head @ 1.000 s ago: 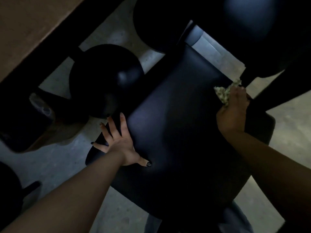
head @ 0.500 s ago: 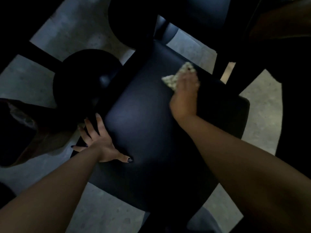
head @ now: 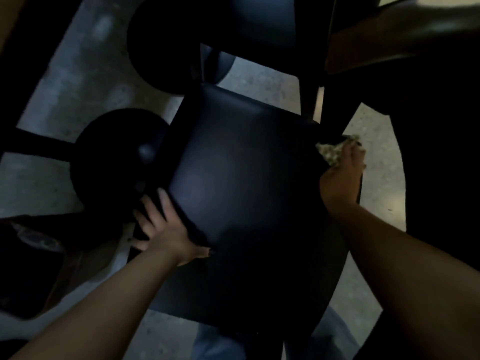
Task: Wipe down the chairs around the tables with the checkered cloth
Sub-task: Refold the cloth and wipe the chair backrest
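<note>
- Step in hand, as you judge it: wiping the right edge of the seat [head: 246, 203], near its far right corner.
- Your right hand [head: 340, 183] sits at that edge with the cloth [head: 331, 153] bunched under it. Fingers are curled down over the cloth, clamping it against the seat rim; only the far end of the cloth shows past the fingertips [head: 349, 149].
- Your left hand [head: 166, 229] rests on the seat's left edge, fingers spread and straight, thumb laid on the top surface. It holds nothing; it braces the chair.
- To do it well: keep the left hand pressing so the chair does not slide on the floor [head: 78, 74].
- Keep the cloth flat under the palm, not balled; a wad only touches at one spot.
- Run along the rim and wrap over the side, since the edge probably gets less contact than the middle.
- Light is poor and the frame is blurred; you cannot tell from here whether the seat is clean. Overlap strokes to be safe.
- Cloth position: at the seat's right rim, under and ahead of the right fingers, well apart from the left hand.
</note>
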`<state>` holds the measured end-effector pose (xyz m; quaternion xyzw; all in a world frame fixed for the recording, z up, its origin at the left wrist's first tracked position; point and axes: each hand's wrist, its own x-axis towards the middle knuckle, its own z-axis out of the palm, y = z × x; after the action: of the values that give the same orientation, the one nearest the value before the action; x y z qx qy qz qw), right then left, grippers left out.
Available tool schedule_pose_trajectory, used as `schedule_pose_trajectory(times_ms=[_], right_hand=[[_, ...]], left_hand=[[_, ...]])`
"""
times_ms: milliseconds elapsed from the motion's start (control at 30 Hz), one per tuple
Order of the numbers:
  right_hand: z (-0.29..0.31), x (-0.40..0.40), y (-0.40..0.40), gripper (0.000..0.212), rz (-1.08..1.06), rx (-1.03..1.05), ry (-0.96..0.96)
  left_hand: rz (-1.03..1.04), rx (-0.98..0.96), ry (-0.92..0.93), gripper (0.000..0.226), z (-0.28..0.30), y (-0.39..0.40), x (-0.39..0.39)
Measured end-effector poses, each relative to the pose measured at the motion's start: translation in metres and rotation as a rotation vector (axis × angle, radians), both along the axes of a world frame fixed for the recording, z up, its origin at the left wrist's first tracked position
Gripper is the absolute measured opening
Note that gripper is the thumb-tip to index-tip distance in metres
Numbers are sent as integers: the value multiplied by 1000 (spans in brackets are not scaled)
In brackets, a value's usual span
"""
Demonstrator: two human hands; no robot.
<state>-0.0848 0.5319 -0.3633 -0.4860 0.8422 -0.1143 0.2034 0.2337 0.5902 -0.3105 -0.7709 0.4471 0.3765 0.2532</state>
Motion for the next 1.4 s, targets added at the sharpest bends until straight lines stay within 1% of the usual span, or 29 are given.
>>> schedule_pose_trajectory(times_ms=[67, 133, 233, 333, 433, 500, 533, 600, 667, 700, 733, 767, 800, 833, 867, 933, 967, 1000, 1033, 1067, 1100, 1200, 1267, 1300, 1333, 1367, 1400], right_hand=[[-1, -10, -6, 59, -178, 36, -6], [-1, -17, -11, 54, -317, 57, -32], [-3, 2, -13, 56, -408, 82, -24], [-11, 57, -8, 64, -482, -16, 49], [-18, 111, -13, 67, -477, -65, 96], [-20, 141, -19, 67, -386, -104, 81], [-20, 156, -20, 67, -288, -120, 62], [-16, 180, -16, 63, 15, -146, -9], [-9, 177, -12, 58, 437, -202, -75], [-6, 161, -16, 55, 636, -222, -86], [-5, 142, -24, 53, 778, -228, -77], [-4, 123, -35, 50, 837, -221, -52], [-4, 108, -47, 50, 805, -193, -40], [-4, 98, -58, 53, 684, -157, -37], [-5, 97, -66, 57, 517, -128, -23], [-10, 117, -81, 64, 222, -92, 60], [-10, 136, -86, 67, 132, -67, 94], [-10, 155, -88, 67, 88, -53, 122], [-10, 174, -87, 67, 93, -60, 145], [-11, 191, -82, 64, 148, -88, 145], [-12, 206, -72, 61, 255, -135, 107], [-7, 223, -31, 47, 715, -224, -106], [-3, 199, -25, 43, 948, -233, -130], [-3, 182, -28, 40, 986, -246, -116], [-4, 162, -33, 39, 945, -255, -97], [-6, 141, -36, 39, 831, -249, -74], [-8, 119, -38, 42, 669, -238, -51]], left_hand=[[-157, -59, 55, 178, -1, -25, 1], [-258, -76, 51, 177, -3, -56, 11], [-391, -56, 55, 178, -9, -87, 33], [-404, -23, 120, 178, -21, -92, 41], [-384, -10, 121, 181, -30, -92, 41], [-362, 10, 126, 180, -33, -93, 41], [-352, 20, 135, 180, -33, -94, 41], [-321, 24, 168, 177, -33, -92, 41], [-291, 8, 206, 175, -32, -91, 41], [-276, -8, 220, 174, -33, -90, 41], [-260, -27, 229, 174, -33, -89, 41], [-246, -46, 233, 174, -34, -88, 40], [-235, -60, 234, 175, -36, -87, 40], [-225, -66, 232, 175, -37, -87, 40], [-217, -69, 231, 175, -37, -87, 40], [-209, -71, 236, 175, -38, -87, 39], [-206, -68, 239, 175, -38, -87, 39], [-204, -67, 237, 175, -38, -88, 39], [-202, -67, 232, 175, -38, -88, 38], [-203, -65, 230, 175, -38, -88, 38], [-206, -58, 229, 174, -38, -88, 38], [-223, -36, 218, 173, -38, -90, 39], [-223, -43, 224, 174, -38, -89, 40], [-209, -59, 236, 175, -39, -88, 39], [-196, -74, 246, 175, -40, -87, 39], [-187, -84, 249, 175, -40, -87, 39], [-182, -89, 245, 176, -41, -86, 39]])
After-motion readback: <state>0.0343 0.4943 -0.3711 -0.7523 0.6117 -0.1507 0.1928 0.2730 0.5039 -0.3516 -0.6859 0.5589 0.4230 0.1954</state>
